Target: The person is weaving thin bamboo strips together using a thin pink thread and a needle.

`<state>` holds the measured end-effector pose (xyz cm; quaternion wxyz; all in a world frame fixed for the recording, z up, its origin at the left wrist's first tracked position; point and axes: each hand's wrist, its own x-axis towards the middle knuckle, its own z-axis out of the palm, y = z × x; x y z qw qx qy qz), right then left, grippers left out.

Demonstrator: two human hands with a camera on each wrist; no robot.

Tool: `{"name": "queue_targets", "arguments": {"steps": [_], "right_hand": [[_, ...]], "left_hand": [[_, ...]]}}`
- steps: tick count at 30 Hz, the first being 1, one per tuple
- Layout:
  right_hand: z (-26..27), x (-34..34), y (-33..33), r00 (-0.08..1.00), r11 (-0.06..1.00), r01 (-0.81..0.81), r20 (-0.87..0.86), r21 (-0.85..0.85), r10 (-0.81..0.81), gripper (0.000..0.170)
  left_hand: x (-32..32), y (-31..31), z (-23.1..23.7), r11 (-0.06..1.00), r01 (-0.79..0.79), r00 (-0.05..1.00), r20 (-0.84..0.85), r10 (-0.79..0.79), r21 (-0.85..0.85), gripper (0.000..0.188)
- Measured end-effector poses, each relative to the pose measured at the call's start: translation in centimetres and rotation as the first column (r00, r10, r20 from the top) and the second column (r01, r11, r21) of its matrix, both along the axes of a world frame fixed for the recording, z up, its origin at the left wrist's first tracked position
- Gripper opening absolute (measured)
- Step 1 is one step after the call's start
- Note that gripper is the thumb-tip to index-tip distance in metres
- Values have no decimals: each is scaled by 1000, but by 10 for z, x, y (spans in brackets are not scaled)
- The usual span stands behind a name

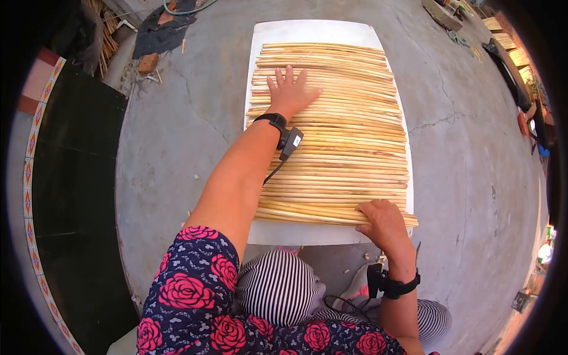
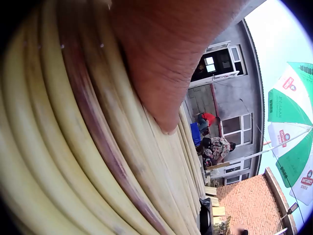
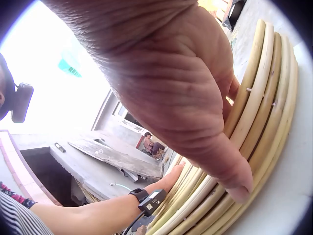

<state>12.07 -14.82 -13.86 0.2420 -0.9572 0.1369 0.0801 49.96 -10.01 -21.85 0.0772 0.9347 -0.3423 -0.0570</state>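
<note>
A row of straw-coloured plant stalks point(image 1: 331, 142) lies side by side across a white board point(image 1: 316, 31), forming a flat mat. My left hand point(image 1: 290, 94) rests palm down on the far left part of the mat, its fingers spread. In the left wrist view, part of that hand point(image 2: 161, 73) lies against the pale stalks point(image 2: 63, 122). At the near right corner, my right hand point(image 1: 384, 223) holds the nearest stalks with bent fingers and thumb. Its thumb point(image 3: 237, 183) lies across the outer stalks point(image 3: 264, 137) in the right wrist view. Some near stalks slant slightly.
Grey concrete floor point(image 1: 473, 177) surrounds the board. A dark green panel point(image 1: 71, 195) stands at left, with a brick point(image 1: 148, 63) beyond it. The left wrist view shows a seated person point(image 2: 217, 148) and a green-and-white umbrella point(image 2: 293, 122) further off.
</note>
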Motion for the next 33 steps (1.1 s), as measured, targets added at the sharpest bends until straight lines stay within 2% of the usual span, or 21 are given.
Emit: {"name": "queue_targets", "arguments": {"steps": [3, 6, 7, 9, 11, 13, 16, 18, 19, 23, 26, 31, 32, 33], "right_hand": [[-9, -6, -1, 1000, 1000, 4, 8, 24, -4, 40], [-18, -10, -4, 996, 1000, 0, 88, 24, -2, 39], [-20, -11, -5, 996, 1000, 10, 93, 29, -12, 40], [-18, -10, -6, 999, 998, 28, 38, 49, -30, 44], [-23, -8, -7, 975, 996, 89, 205, -33, -80, 47], [-27, -2, -6, 927, 967, 212, 341, -138, -155, 49], [-41, 4, -10, 854, 935, 290, 495, -206, -156, 46], [-47, 5, -3, 850, 950, 259, 508, -175, -139, 42], [-47, 5, 2, 852, 959, 233, 509, -160, -122, 42], [-43, 5, 30, 904, 974, 151, 423, -169, -67, 52], [-44, 5, 37, 923, 962, 163, 378, -220, -70, 65], [-52, 4, 32, 916, 901, 280, 373, -332, -147, 70], [-53, 3, 29, 926, 904, 262, 353, -337, -137, 66], [-53, 2, 24, 935, 908, 243, 332, -342, -125, 61]], "left_hand": [[-3, 1, 0, 999, 6, 999, -39, -7, -34, 85], [7, 14, 5, 967, 17, 987, -153, -58, -254, 82], [0, 27, 8, 956, 70, 993, -68, -93, -286, 73], [-26, 69, 20, 844, 271, 943, -49, -330, -463, 61], [-78, 117, 51, 788, 313, 887, -134, -443, -530, 51], [-119, 161, 70, 798, 360, 816, -251, -521, -484, 54], [-159, 209, 61, 791, 516, 820, -76, -567, -330, 57], [-178, 226, 60, 792, 556, 819, 5, -573, -253, 59], [-184, 233, 55, 758, 632, 774, 82, -628, -161, 71], [-204, 238, 31, 782, 621, 783, 85, -616, -57, 87], [-192, 228, 37, 781, 623, 781, 87, -618, -47, 86], [-171, 211, 35, 772, 635, 752, 247, -612, -21, 62], [-170, 211, 29, 764, 645, 738, 282, -613, -24, 57], [-172, 209, 36, 766, 638, 761, 213, -612, -78, 54]]}}
